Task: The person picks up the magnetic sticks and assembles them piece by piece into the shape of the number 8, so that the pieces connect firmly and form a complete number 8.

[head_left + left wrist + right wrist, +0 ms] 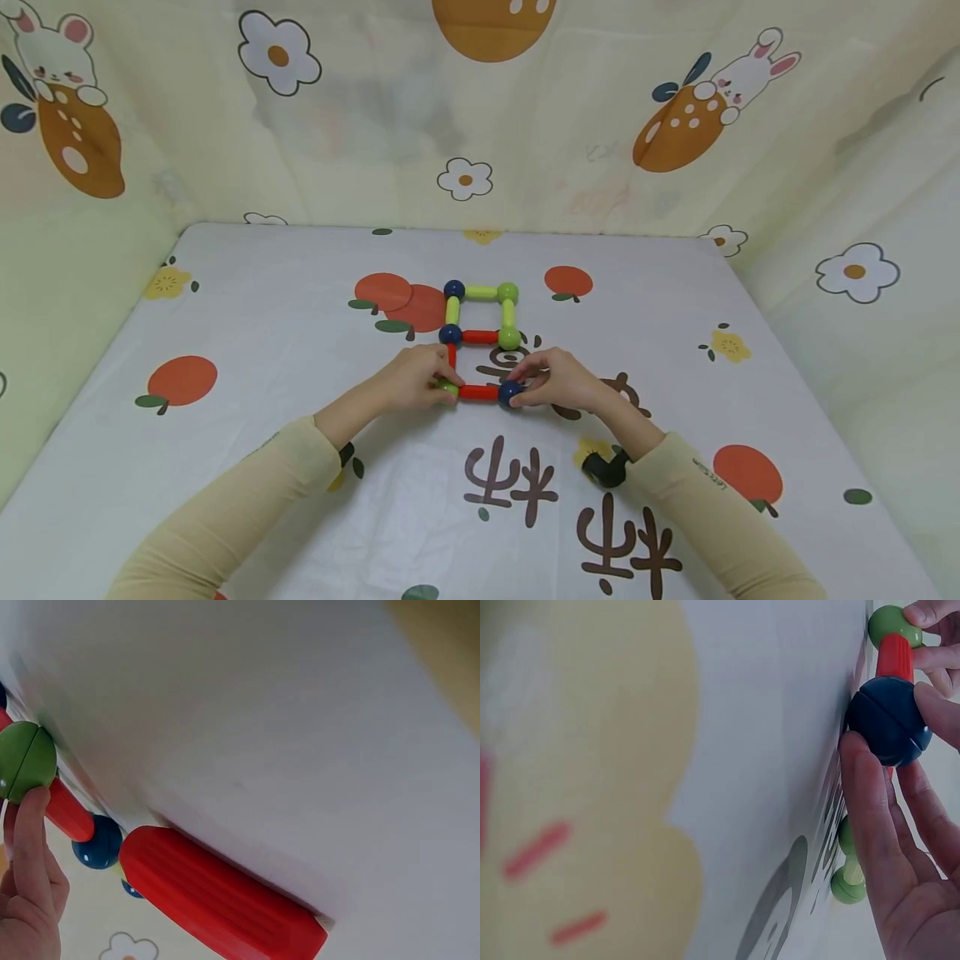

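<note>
A frame of toy rods and balls lies flat on the table. Its far square has navy balls (451, 334), lime balls (509, 337), lime rods (481, 293) and a red rod (480, 337). From its near left corner another red rod (452, 355) runs toward me to a green ball (27, 761). My left hand (415, 377) pinches that green ball. A red rod (478, 392) joins it to a navy ball (889, 720), which my right hand (561, 382) holds between thumb and fingers. My fingers partly cover both balls.
Close to the left wrist camera is a large red rod (221, 892), which I cannot make out in the head view. A printed cloth (285, 275) with fruit and flowers covers the table. Patterned curtains (360, 117) surround its back and sides.
</note>
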`<control>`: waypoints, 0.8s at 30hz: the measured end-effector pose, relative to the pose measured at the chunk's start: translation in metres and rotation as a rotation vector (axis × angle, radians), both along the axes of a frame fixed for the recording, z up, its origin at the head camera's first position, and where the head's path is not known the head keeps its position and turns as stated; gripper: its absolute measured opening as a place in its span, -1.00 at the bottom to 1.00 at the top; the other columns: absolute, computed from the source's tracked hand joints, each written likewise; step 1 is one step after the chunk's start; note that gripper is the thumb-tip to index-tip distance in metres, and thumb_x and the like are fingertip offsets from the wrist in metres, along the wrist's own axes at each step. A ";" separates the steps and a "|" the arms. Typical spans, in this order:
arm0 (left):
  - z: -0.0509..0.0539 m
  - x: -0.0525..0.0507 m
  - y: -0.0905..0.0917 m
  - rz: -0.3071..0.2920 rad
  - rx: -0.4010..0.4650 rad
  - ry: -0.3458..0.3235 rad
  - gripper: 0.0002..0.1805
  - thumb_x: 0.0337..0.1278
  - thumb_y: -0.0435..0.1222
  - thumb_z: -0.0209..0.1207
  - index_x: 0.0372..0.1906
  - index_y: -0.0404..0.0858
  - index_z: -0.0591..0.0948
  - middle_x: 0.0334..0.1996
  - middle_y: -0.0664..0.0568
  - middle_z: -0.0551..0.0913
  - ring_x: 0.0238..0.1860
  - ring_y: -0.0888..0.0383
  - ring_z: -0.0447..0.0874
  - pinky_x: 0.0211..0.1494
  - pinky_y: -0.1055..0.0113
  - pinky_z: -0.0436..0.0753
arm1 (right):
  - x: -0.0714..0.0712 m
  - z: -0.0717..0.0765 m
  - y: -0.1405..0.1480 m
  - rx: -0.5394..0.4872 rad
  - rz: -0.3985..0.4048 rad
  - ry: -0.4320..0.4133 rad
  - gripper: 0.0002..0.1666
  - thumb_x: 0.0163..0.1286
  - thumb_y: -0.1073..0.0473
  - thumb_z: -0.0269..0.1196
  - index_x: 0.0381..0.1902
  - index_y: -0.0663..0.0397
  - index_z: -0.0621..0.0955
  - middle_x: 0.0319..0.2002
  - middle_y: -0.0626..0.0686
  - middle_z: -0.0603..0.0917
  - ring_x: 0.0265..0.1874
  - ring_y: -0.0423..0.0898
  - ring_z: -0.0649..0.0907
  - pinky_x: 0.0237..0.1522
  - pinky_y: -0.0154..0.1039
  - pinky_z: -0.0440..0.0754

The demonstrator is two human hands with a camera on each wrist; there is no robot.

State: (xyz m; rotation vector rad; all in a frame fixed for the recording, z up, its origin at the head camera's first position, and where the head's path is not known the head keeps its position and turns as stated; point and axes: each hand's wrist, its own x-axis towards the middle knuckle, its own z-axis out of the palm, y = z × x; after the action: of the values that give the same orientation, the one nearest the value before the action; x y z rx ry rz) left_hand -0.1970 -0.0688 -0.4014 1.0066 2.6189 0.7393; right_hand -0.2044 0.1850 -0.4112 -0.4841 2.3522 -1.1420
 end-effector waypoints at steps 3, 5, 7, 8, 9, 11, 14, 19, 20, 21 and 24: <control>0.000 0.000 0.000 0.004 -0.001 -0.004 -0.72 -0.14 -0.26 0.38 -0.22 -0.24 0.72 -0.50 0.06 0.44 -0.43 0.20 0.35 -0.42 0.45 0.34 | 0.001 0.000 0.000 0.007 -0.005 0.014 -0.62 0.00 0.25 0.42 -0.18 0.23 0.62 -0.23 0.09 0.62 -0.38 -0.09 0.63 -0.30 -0.30 0.59; 0.001 0.000 0.001 0.004 -0.002 -0.003 -0.72 -0.14 -0.26 0.37 -0.22 -0.24 0.72 -0.50 0.06 0.44 -0.43 0.20 0.35 -0.43 0.45 0.34 | 0.002 0.001 0.000 0.009 -0.006 0.023 -0.62 -0.01 0.22 0.43 -0.19 0.21 0.63 -0.25 0.07 0.62 -0.39 -0.11 0.63 -0.30 -0.30 0.59; 0.001 0.000 0.001 0.003 -0.004 0.000 -0.72 -0.14 -0.25 0.38 -0.22 -0.23 0.72 -0.50 0.07 0.44 -0.43 0.21 0.35 -0.43 0.45 0.33 | 0.003 0.001 0.000 0.005 -0.004 0.027 -0.62 -0.02 0.21 0.44 -0.20 0.20 0.63 -0.25 0.07 0.62 -0.40 -0.11 0.63 -0.30 -0.29 0.59; 0.001 0.000 0.000 0.003 -0.006 0.002 -0.72 -0.14 -0.25 0.38 -0.22 -0.23 0.72 -0.51 0.07 0.44 -0.43 0.21 0.35 -0.43 0.45 0.33 | 0.003 0.002 0.000 0.002 -0.003 0.028 -0.62 -0.02 0.21 0.44 -0.20 0.20 0.63 -0.25 0.07 0.62 -0.41 -0.11 0.63 -0.31 -0.29 0.59; 0.001 0.000 0.000 0.003 -0.007 0.004 -0.72 -0.15 -0.25 0.38 -0.23 -0.23 0.72 -0.51 0.07 0.44 -0.43 0.21 0.35 -0.43 0.45 0.33 | 0.003 0.002 0.000 0.001 -0.001 0.030 -0.62 -0.02 0.21 0.44 -0.20 0.20 0.63 -0.25 0.07 0.62 -0.41 -0.12 0.63 -0.31 -0.28 0.59; 0.001 0.001 0.000 0.006 -0.008 0.004 -0.72 -0.16 -0.25 0.38 -0.23 -0.23 0.72 -0.52 0.08 0.43 -0.43 0.20 0.35 -0.42 0.45 0.34 | 0.004 0.002 0.000 -0.002 0.001 0.031 -0.62 -0.02 0.21 0.44 -0.20 0.19 0.64 -0.25 0.06 0.62 -0.41 -0.12 0.63 -0.31 -0.28 0.59; 0.001 0.001 0.000 0.008 -0.010 0.000 -0.71 -0.16 -0.25 0.39 -0.22 -0.23 0.72 -0.50 0.09 0.44 -0.41 0.20 0.37 -0.41 0.45 0.37 | 0.005 0.002 -0.001 0.001 0.004 0.035 -0.62 -0.01 0.21 0.43 -0.19 0.19 0.64 -0.24 0.06 0.62 -0.40 -0.12 0.63 -0.31 -0.29 0.59; 0.006 0.002 -0.001 0.006 0.007 -0.042 -0.71 -0.13 -0.26 0.37 -0.20 -0.25 0.71 -0.43 0.09 0.49 -0.34 0.18 0.43 -0.33 0.44 0.45 | 0.005 0.003 0.000 0.006 -0.002 0.034 -0.63 -0.01 0.21 0.43 -0.20 0.19 0.64 -0.23 0.05 0.62 -0.38 -0.11 0.63 -0.30 -0.29 0.60; 0.006 0.001 -0.002 0.008 0.018 -0.058 -0.71 -0.13 -0.27 0.37 -0.20 -0.26 0.70 -0.41 0.09 0.51 -0.32 0.18 0.45 -0.31 0.44 0.47 | 0.005 0.003 0.000 0.005 -0.002 0.034 -0.63 -0.01 0.21 0.43 -0.20 0.19 0.64 -0.23 0.05 0.62 -0.38 -0.11 0.63 -0.30 -0.28 0.60; 0.007 0.001 -0.003 0.010 0.030 -0.074 -0.71 -0.12 -0.27 0.36 -0.19 -0.27 0.70 -0.38 0.08 0.53 -0.30 0.17 0.47 -0.28 0.44 0.49 | 0.005 0.003 0.000 0.004 -0.003 0.035 -0.63 -0.01 0.21 0.43 -0.20 0.18 0.64 -0.23 0.05 0.63 -0.38 -0.11 0.63 -0.30 -0.28 0.60; 0.010 0.002 -0.009 0.029 0.058 -0.104 -0.68 -0.07 -0.27 0.34 -0.13 -0.28 0.67 -0.29 0.05 0.58 -0.21 0.14 0.53 -0.18 0.38 0.53 | 0.005 0.003 0.000 0.002 -0.001 0.043 -0.63 -0.01 0.21 0.43 -0.20 0.18 0.64 -0.24 0.05 0.63 -0.39 -0.12 0.63 -0.31 -0.28 0.60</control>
State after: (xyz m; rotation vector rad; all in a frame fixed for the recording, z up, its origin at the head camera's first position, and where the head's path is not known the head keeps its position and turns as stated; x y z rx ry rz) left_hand -0.1948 -0.0775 -0.3916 0.9206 2.5419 0.8548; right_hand -0.1989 0.1853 -0.4078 -0.5115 2.3905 -1.1407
